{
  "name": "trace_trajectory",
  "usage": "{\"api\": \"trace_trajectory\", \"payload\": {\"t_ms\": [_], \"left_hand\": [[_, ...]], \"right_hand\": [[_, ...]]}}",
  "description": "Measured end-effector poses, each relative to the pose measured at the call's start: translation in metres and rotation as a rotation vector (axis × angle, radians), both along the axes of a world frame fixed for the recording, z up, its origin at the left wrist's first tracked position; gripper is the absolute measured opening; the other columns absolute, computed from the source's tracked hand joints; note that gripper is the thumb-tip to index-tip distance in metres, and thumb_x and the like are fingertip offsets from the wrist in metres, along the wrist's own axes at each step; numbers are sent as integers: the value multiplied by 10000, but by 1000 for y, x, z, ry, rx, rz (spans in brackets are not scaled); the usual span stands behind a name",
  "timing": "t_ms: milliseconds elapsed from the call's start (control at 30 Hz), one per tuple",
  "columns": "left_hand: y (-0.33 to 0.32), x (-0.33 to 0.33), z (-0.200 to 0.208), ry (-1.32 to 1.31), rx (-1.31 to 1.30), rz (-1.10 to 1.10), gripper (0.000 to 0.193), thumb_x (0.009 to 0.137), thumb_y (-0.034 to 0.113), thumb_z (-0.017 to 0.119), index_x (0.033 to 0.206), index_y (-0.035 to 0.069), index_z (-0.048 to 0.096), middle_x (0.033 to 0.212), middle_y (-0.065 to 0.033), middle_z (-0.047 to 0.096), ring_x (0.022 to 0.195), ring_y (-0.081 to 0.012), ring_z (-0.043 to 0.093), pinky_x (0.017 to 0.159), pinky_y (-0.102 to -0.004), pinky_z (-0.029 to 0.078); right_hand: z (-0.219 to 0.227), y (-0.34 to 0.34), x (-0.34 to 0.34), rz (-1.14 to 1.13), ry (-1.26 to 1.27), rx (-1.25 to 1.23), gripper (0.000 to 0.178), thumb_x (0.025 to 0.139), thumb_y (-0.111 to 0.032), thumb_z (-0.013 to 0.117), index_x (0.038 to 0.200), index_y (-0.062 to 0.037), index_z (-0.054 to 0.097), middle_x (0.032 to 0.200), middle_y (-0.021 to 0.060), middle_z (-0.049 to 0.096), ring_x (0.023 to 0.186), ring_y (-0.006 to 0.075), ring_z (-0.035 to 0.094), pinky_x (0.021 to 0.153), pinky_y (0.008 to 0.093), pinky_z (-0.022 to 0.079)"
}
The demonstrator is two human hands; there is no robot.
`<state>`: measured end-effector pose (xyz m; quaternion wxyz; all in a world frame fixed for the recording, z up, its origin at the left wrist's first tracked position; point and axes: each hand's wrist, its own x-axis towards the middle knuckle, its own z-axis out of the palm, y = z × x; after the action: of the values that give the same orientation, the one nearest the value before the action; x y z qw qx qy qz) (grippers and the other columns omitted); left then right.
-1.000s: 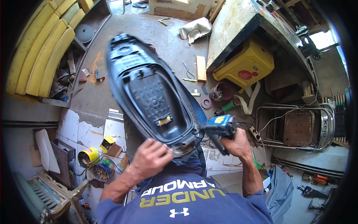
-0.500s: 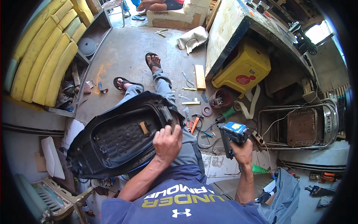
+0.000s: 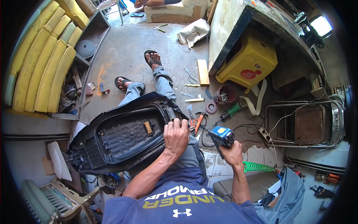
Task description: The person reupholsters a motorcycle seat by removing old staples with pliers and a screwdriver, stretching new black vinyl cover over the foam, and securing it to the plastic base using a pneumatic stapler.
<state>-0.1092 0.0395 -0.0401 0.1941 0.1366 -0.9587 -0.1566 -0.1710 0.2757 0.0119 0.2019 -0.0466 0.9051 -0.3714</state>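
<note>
Across my lap lies a black motorcycle seat (image 3: pixel 128 136), its ribbed plastic underside facing up and its black cover (image 3: pixel 84 140) loose around the rim. My left hand (image 3: pixel 176 138) is closed on the cover at the seat's right end, fingers curled over the edge. A small tan block (image 3: pixel 148 127) sits on the base beside that end. In my right hand (image 3: pixel 232 152) is a blue and black staple gun (image 3: pixel 222 137), gripped by its handle and held apart from the seat. A green coiled air hose (image 3: pixel 259 167) runs behind the right wrist.
On the floor ahead lie a hammer (image 3: pixel 200 121), a green-bodied power tool (image 3: pixel 230 112), a grinding disc (image 3: pixel 211 108), a red tub (image 3: pixel 225 94) and a wooden block (image 3: pixel 203 72). A yellow plastic stool (image 3: pixel 248 61) lies under the workbench (image 3: pixel 233 33). Yellow foam pads (image 3: pixel 43 71) stand at left.
The staple gun in my right hand has moved left and slightly down, closer to the seat. My left hand has shifted right along the cover's edge. The seat's underside is tilted more into view.
</note>
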Motion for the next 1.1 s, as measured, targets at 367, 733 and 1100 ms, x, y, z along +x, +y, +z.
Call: {"api": "trace_trajectory", "payload": {"t_ms": [367,733,1100], "left_hand": [[-2,19,5,181,177,-75,160,848,110,761,826,47,615,902,-126,518,930,-319,499,816,-438,405],[-12,34,2,222,698,110,154,807,86,799,792,-9,679,978,-106,507,947,-264,525,787,-378,450],[-20,25,-22,165,722,64,134,782,40,776,806,-32,665,982,-149,509,960,-296,509,827,-398,448]], "right_hand": [[-10,-9,-3,37,21,-46,250,776,-179,756,913,28,729,765,219,723,771,331,762,706,423,557],[0,-27,4,234,50,-122,213,765,-126,759,916,21,727,759,207,723,749,347,756,694,402,565],[5,-55,-10,509,216,-157,303,755,-119,780,1019,-35,658,821,221,703,795,433,710,679,447,565]]}}
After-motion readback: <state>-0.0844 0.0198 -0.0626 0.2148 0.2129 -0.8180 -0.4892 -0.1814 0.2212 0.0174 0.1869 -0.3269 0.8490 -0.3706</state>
